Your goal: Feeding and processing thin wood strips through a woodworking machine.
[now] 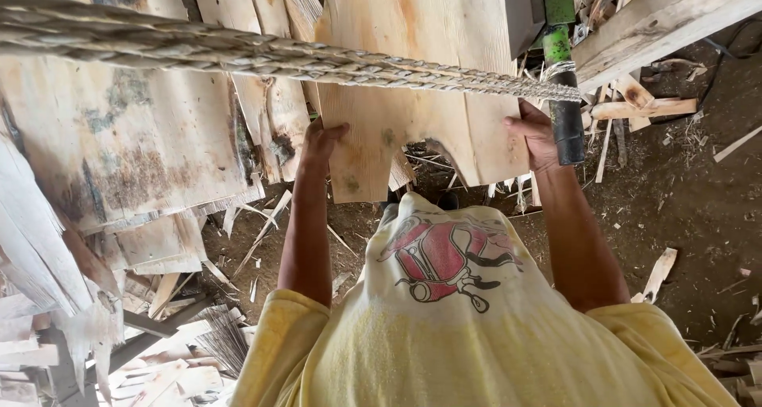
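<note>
A wide pale wooden board (413,65) with a notched lower edge stands before me at the top centre. My left hand (321,141) grips its left edge, and my right hand (533,133) grips its right edge. Both arms reach out from a yellow shirt with a red print. A thick twisted rope (238,50) crosses in front of the board from upper left to right. The rope ends tied at a black-handled lever with a green shaft (563,81), just right of my right hand.
Stacked rough wooden slabs (119,129) lie on the left. A thick timber beam (659,18) runs across the top right. Wood offcuts and splinters (643,109) litter the dirt floor (690,216); a small offcut (659,272) lies at right.
</note>
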